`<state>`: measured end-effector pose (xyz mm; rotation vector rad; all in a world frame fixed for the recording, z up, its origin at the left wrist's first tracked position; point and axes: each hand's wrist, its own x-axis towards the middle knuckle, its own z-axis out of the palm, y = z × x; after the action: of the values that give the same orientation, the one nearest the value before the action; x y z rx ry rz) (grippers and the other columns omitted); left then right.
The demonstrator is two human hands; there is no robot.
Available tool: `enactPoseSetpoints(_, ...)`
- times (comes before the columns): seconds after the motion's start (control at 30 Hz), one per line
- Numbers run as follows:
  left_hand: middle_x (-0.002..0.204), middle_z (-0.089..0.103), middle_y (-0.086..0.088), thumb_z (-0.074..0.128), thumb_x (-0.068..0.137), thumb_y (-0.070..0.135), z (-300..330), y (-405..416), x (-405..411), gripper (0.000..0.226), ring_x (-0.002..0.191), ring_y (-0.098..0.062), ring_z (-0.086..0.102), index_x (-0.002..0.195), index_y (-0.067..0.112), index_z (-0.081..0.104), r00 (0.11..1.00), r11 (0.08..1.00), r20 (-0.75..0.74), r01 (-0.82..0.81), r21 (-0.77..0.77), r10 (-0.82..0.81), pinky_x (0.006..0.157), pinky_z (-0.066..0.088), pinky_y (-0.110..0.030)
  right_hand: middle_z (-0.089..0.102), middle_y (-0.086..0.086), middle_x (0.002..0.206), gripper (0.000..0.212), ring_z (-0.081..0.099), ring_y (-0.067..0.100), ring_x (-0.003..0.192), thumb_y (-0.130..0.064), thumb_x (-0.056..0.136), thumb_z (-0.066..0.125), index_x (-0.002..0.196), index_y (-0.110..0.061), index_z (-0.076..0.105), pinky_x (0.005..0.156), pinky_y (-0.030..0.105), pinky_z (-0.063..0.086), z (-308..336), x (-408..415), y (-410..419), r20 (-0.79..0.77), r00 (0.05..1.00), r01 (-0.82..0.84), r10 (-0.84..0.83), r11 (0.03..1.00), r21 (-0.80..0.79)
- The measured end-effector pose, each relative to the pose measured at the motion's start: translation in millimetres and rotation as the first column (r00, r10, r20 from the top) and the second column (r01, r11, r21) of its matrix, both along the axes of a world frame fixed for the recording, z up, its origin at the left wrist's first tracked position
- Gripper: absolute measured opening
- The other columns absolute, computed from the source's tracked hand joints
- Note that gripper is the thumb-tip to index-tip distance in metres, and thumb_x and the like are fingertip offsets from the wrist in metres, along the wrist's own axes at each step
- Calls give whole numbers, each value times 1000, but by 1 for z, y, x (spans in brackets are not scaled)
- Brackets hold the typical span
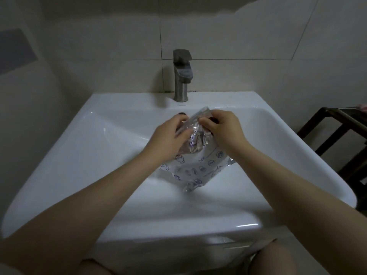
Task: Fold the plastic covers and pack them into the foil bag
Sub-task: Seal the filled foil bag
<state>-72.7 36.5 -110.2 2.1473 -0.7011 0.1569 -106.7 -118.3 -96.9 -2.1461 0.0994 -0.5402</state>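
Observation:
A silvery foil bag [200,165] with blue printed icons hangs over the white sink basin [111,147], its mouth up between my hands. My left hand [168,139] grips the bag's left upper edge. My right hand [222,130] pinches a clear, crinkled plastic cover [198,116] at the bag's mouth, fingers curled around it. Part of the plastic shows inside the open mouth. How much of it sits inside the bag is hidden by my fingers.
A grey metal faucet [181,76] stands at the back of the sink against a tiled wall. A dark wooden stand [337,135] sits to the right of the sink. My knees show at the bottom edge.

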Motion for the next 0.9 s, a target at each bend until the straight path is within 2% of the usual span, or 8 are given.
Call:
enactPoseSetpoints(0.1,84,59,6,55,93,20,-4,-1,6,7,81,-13,54,93,16,61,994,993,-76,-89,-83,83,64,37,-20,62,-2,72,16,53,10,64,-23,91,57,82,-13,64,59,21,42,1,-1,3,-12,999,-32,32,999,-6)
enactPoseSetpoints(0.17,75,59,6,54,93,19,-9,6,13,15,75,-17,55,80,21,59,978,975,-178,-142,-170,111,69,42,-28,64,-8,78,13,57,6,70,-24,93,55,88,-18,64,65,17,45,-4,-3,-1,-60,995,-72,76,995,65)
enactPoseSetpoints(0.23,69,58,5,52,94,18,-12,12,15,23,69,-20,54,73,25,58,956,944,-281,-165,-286,82,71,45,-38,66,-8,84,13,59,10,80,-22,93,54,91,-19,66,76,26,47,-11,-4,-3,-94,989,-108,114,992,66)
enactPoseSetpoints(0.4,67,57,-1,49,96,14,-14,14,13,28,72,-24,53,70,22,59,905,893,-424,-210,-398,24,84,49,-60,69,6,94,20,61,21,88,-20,95,51,100,-9,67,68,21,38,-19,-3,-9,-134,989,-96,65,966,-238)
enactPoseSetpoints(0.53,65,60,-1,50,96,14,-11,11,11,30,66,-25,57,69,23,60,891,851,-452,-266,-453,38,80,50,-50,65,18,96,25,57,32,90,-11,98,42,101,3,62,66,25,30,-21,0,-14,-102,995,-29,-15,910,-413)
enactPoseSetpoints(0.63,68,62,2,53,94,15,-10,9,9,24,67,-19,57,73,22,61,915,865,-398,-252,-435,66,71,48,-38,60,8,85,25,52,23,80,-15,98,39,89,-5,60,61,29,32,-20,0,-13,-193,980,12,-49,982,-188)
enactPoseSetpoints(0.73,66,63,5,58,92,18,-8,12,10,20,60,-14,55,74,24,66,930,909,-363,-203,-363,63,64,46,-32,64,-1,96,20,59,15,90,-24,96,47,103,-15,63,79,28,47,-10,-2,-7,-110,992,-59,67,996,69)
enactPoseSetpoints(0.9,72,67,1,63,88,17,3,7,4,16,70,-15,59,75,23,70,963,947,-266,-129,-296,48,76,51,-35,58,-11,64,18,51,8,60,-17,92,55,76,-22,63,61,30,43,7,5,9,50,997,-56,51,994,91)
